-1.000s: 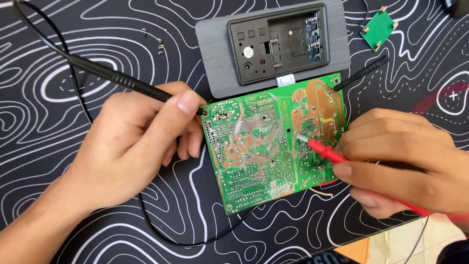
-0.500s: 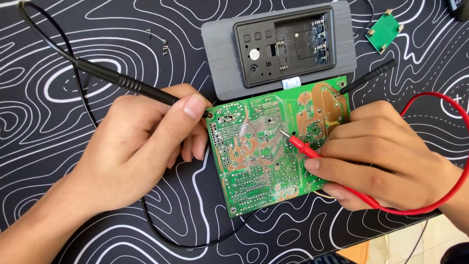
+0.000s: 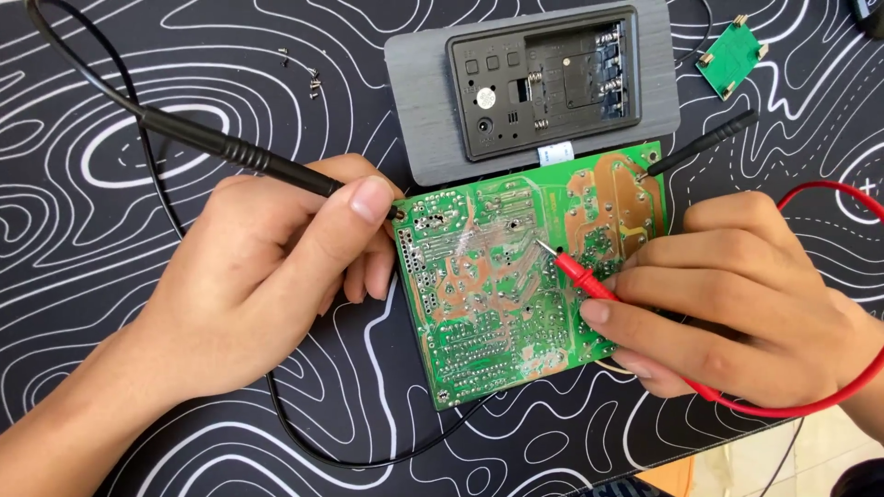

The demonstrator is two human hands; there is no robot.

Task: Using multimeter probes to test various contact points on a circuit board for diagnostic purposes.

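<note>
Hands point(image 3: 249, 276) point(image 3: 737, 304) grip black point(image 3: 230, 152), red probes point(image 3: 582, 273) | red tip moved left (slightly) on board point(image 3: 488, 304)

The right hand point(image 3: 737, 304) now holds the red probe point(image 3: 582, 274) further left on the green circuit board point(image 3: 516, 294), its tip near the board's middle instead of the right-hand copper area; the red lead point(image 3: 829, 405) loops into view.
</note>
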